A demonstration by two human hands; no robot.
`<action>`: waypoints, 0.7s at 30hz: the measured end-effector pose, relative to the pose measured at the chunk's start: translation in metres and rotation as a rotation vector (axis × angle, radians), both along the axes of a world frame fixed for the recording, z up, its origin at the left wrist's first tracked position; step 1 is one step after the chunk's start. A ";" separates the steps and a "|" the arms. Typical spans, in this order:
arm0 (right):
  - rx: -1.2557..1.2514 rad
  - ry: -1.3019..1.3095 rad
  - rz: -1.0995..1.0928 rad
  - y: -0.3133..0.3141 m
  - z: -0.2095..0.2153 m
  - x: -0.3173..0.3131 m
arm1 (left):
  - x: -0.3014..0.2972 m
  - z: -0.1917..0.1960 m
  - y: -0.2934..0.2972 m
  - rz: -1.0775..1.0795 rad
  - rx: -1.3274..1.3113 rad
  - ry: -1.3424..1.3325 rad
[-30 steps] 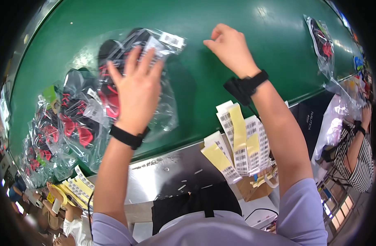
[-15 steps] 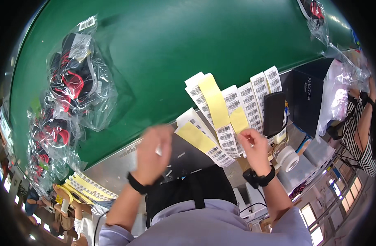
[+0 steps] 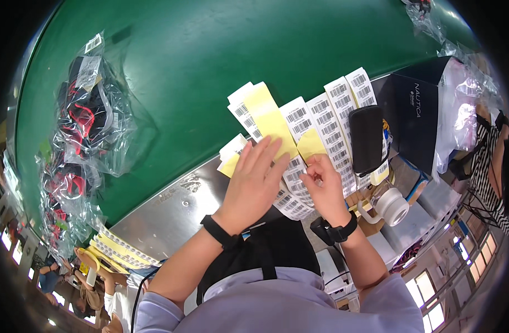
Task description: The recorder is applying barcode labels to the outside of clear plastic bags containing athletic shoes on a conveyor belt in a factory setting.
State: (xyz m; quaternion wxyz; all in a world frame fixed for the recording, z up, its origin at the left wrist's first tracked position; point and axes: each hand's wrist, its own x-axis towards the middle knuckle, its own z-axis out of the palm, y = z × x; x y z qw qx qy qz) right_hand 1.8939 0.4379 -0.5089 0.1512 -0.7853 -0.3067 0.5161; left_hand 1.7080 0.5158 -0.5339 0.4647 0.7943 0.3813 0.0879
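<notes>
A fan of white barcode label strips [image 3: 327, 125] lies across the metal edge [image 3: 193, 197] of the green table. One strip is folded over so that its yellow backing [image 3: 267, 114] shows. My left hand [image 3: 251, 180] is spread palm down over the left strips, covering part of them. Beside it, my right hand [image 3: 325, 186] has its fingers curled and its thumb drawn in, at the lower edge of a small yellow flap [image 3: 311, 144]. Whether a label is between those fingertips is too small to tell. A black phone-like case [image 3: 367, 139] rests on the right-hand strips.
Clear bags with black and red items [image 3: 82, 119] lie along the left of the green table [image 3: 182, 66]. On the right stand a dark box [image 3: 418, 111] and a white mug [image 3: 392, 208]. More yellow-backed label strips [image 3: 121, 250] hang at the lower left, near other people.
My left hand has moved right and come down flat onto the label strips. My right hand has shifted slightly left and up, with fingers still curled. The whole view has shifted a little.
</notes>
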 end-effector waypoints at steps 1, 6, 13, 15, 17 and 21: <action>0.003 0.046 -0.026 -0.002 -0.001 0.003 | 0.001 -0.005 0.001 -0.010 0.015 0.004; -0.005 0.109 0.041 -0.002 0.000 0.015 | -0.001 -0.020 -0.002 -0.067 0.057 0.040; -0.017 0.141 0.081 -0.002 0.003 0.021 | 0.010 -0.020 -0.007 0.007 0.005 0.030; -0.022 0.154 0.103 -0.001 0.003 0.024 | 0.012 -0.020 -0.008 0.028 -0.007 0.020; -0.026 0.160 0.129 -0.001 0.004 0.027 | 0.017 -0.023 -0.013 0.036 0.033 0.041; 0.018 0.080 0.116 0.000 0.005 0.021 | 0.022 -0.032 -0.021 0.007 0.150 0.122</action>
